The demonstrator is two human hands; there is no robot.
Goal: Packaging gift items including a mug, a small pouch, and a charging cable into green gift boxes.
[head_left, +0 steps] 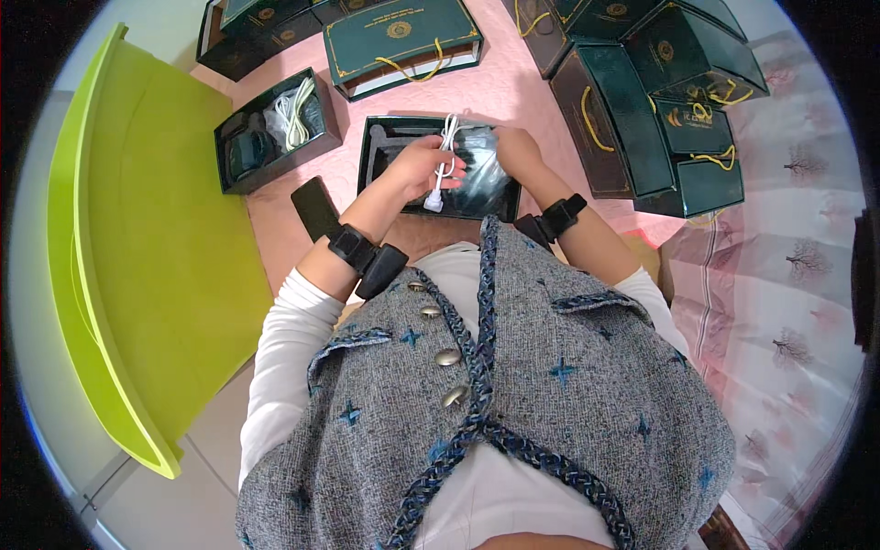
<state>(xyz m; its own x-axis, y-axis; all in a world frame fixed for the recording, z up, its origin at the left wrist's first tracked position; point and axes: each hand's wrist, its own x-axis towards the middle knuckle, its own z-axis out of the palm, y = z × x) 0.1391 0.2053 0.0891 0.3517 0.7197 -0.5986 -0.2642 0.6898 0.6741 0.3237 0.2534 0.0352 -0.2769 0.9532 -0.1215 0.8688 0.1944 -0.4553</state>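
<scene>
A dark green box [375, 168] lies before me with its inside showing and a dark molded insert at its left. My left hand [430, 168] is over the box, its fingers closed on a bundled white cable [448, 148] with a white plug at its lower end. My right hand [519, 155] grips the upper right part of a clear plastic bag [478, 175], whose contents look dark and cannot be made out. The bag rests over the right half of the box.
Left of it stands another box [282, 161] with a dark item and white cables. A black phone [315, 207] lies near my left forearm. Behind is a green gift box with yellow cord handles [402, 41]. Several green boxes [622, 117] are stacked at right; a lime-green panel [165, 247] stands left.
</scene>
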